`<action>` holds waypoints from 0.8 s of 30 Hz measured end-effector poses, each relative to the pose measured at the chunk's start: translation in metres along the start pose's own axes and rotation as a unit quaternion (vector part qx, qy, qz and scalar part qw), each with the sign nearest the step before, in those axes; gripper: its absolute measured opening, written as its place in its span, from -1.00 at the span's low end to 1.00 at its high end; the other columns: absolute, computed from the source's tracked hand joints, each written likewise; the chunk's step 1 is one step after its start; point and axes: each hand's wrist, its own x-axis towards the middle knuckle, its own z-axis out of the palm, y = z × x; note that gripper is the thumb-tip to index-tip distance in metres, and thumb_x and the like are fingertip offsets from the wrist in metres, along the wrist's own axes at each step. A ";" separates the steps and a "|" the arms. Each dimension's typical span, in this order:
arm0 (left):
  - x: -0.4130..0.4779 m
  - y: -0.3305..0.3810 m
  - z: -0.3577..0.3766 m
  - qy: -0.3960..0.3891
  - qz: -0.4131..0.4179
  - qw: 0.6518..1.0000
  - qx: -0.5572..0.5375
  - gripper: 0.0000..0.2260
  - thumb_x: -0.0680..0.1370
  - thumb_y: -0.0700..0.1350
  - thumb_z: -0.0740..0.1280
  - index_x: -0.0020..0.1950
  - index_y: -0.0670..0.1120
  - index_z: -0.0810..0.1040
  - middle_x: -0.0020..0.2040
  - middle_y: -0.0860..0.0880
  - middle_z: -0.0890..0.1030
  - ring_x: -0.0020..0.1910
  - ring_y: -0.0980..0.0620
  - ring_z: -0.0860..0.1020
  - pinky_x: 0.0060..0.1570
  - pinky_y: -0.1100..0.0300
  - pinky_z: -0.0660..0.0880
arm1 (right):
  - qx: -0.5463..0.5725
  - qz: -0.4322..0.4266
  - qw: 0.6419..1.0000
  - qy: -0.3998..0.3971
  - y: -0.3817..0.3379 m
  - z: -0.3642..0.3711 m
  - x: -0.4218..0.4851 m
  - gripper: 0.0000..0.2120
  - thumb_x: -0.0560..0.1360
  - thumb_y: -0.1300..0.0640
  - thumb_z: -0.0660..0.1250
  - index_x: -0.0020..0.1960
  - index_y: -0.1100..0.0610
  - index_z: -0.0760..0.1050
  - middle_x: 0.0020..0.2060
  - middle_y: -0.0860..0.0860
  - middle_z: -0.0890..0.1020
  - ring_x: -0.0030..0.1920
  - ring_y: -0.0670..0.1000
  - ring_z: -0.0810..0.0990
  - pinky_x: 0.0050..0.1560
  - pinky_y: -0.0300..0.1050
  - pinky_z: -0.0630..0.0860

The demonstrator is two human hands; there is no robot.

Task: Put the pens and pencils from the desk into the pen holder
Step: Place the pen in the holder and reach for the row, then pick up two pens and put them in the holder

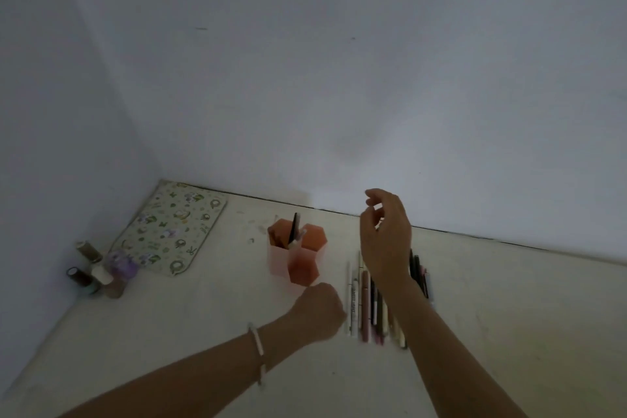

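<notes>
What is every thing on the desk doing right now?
pen holder: upright, a few pens standing in one compartment
pens on the desk: lying side by side, outside the holder
right hand: raised above them, fingers loosely curled, empty
left hand: curled beside the pens, grip unclear
small bottles: standing
patterned mat: lying flat

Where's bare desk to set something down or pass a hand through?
Free: desk right of the pen row, out to the wall; strip between patterned mat and pen holder. Crowded: bottles in the left corner; narrow gap between holder and pens, left hand at its near end.
</notes>
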 end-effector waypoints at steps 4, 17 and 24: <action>0.032 0.020 0.032 0.091 0.000 0.994 0.064 -0.80 0.59 -0.21 0.14 0.18 -0.16 0.47 0.19 -0.10 0.53 0.15 -0.04 0.52 0.05 0.23 0.41 | -0.001 0.049 0.999 -0.007 0.027 -0.029 -0.003 -0.74 0.51 0.34 0.24 0.11 0.09 0.54 -0.05 -0.11 0.58 -0.19 -0.16 0.55 -0.17 -0.29 0.44; 0.065 0.037 0.046 0.184 -0.053 0.972 0.135 -0.86 0.58 -0.18 0.21 0.07 -0.10 0.54 0.07 -0.05 0.60 0.06 -0.03 0.60 -0.07 0.17 0.50 | -0.052 0.086 0.993 -0.055 0.081 -0.063 -0.034 -0.79 0.52 0.32 0.24 0.00 0.07 0.54 -0.15 -0.14 0.56 -0.14 -0.22 0.54 -0.13 -0.42 0.42; 0.051 0.026 0.028 0.136 0.014 0.975 0.176 -0.84 0.58 -0.17 0.24 0.15 -0.14 0.46 0.12 -0.07 0.57 0.07 -0.04 0.57 -0.03 0.17 0.50 | -0.022 0.128 0.990 -0.056 0.072 -0.046 -0.034 -0.82 0.54 0.28 0.26 0.06 0.10 0.56 -0.10 -0.07 0.62 -0.15 -0.20 0.56 -0.14 -0.38 0.45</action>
